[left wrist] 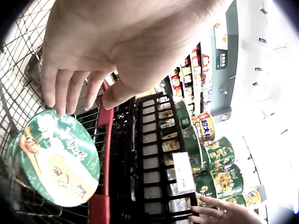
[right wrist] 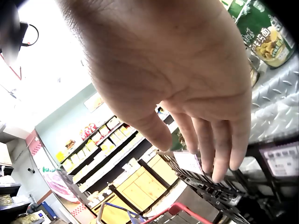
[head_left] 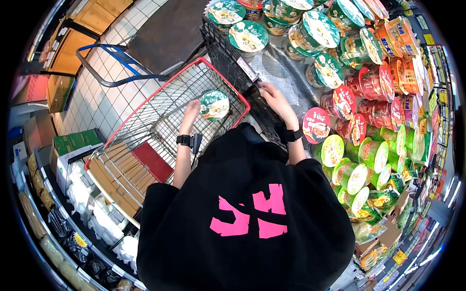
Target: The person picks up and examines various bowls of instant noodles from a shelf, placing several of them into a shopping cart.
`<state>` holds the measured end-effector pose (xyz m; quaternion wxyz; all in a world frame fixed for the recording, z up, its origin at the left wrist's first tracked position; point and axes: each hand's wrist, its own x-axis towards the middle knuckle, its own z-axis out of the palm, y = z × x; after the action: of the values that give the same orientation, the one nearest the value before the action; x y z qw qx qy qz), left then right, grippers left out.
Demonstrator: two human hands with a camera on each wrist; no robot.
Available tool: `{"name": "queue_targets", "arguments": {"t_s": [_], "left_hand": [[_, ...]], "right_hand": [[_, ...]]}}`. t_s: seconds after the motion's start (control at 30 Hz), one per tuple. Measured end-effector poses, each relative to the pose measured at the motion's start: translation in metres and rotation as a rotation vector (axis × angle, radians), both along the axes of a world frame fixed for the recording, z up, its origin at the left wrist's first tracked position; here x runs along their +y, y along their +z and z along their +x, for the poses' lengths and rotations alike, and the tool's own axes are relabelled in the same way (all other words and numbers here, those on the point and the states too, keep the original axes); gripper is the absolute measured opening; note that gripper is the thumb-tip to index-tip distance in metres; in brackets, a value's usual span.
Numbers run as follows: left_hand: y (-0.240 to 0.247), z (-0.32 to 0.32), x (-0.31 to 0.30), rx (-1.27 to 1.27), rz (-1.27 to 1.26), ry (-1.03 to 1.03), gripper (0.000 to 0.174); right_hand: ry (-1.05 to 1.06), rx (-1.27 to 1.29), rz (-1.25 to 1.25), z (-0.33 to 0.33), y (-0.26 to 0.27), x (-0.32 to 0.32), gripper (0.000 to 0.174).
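A green-lidded instant noodle bowl [head_left: 214, 105] is over the wire basket of a red-rimmed shopping cart [head_left: 228, 83]. Beside it is my left hand [head_left: 191, 111], its fingers loosely extended. In the left wrist view those fingertips are right at the edge of the noodle bowl [left wrist: 60, 158], and the thumb stands away from it. My right hand [head_left: 279, 103] is at the top edge of the black slatted crate wall [head_left: 218, 53], between cart and display. The right wrist view shows its relaxed fingers pointing down over that edge, with nothing in the palm.
Stacked noodle bowls with green, red [head_left: 316, 125] and lime lids [head_left: 333, 150] fill the metal-plate display [head_left: 276, 63] to my right. A flat trolley with a blue handle [head_left: 121, 60] stands beyond the cart. Boxes [head_left: 75, 143] and shelves line the left.
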<state>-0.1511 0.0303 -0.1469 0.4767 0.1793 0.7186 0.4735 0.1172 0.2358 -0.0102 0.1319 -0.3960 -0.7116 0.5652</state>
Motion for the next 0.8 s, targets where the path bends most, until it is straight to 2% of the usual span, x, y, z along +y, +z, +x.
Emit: {"name": "queue_targets", "arguments": {"t_s": [0.07,0.13,0.37,0.5,0.6,0.67,0.77,0.8], "left_hand": [[0.023,0.003,0.003,-0.032,0.103,0.019,0.035],[0.068,0.008,0.02,-0.058,0.113,0.001,0.037],[0.132,0.025,0.072,-0.042,0.263,-0.071,0.036],[0.147,0.037,0.092,-0.034,0.332,-0.101,0.033],[0.168,0.06,0.111,-0.025,0.346,-0.13,0.03],[0.176,0.072,0.128,-0.015,0.344,-0.185,0.03],[0.173,0.087,0.147,-0.019,0.381,-0.219,0.03],[0.171,0.09,0.148,-0.02,0.388,-0.222,0.03]], "right_hand": [[-0.024,0.042,-0.039,0.006,0.004,0.005,0.039],[-0.041,0.048,0.009,0.01,0.027,0.008,0.039],[-0.121,0.09,0.03,0.026,0.045,0.026,0.035],[-0.205,0.116,0.034,0.041,0.048,0.036,0.034],[-0.288,0.203,0.103,0.061,0.056,0.047,0.032],[-0.361,0.159,0.192,0.083,0.071,0.057,0.033],[-0.483,0.216,0.267,0.106,0.073,0.068,0.033],[-0.467,0.215,0.212,0.108,0.076,0.069,0.035]]}}
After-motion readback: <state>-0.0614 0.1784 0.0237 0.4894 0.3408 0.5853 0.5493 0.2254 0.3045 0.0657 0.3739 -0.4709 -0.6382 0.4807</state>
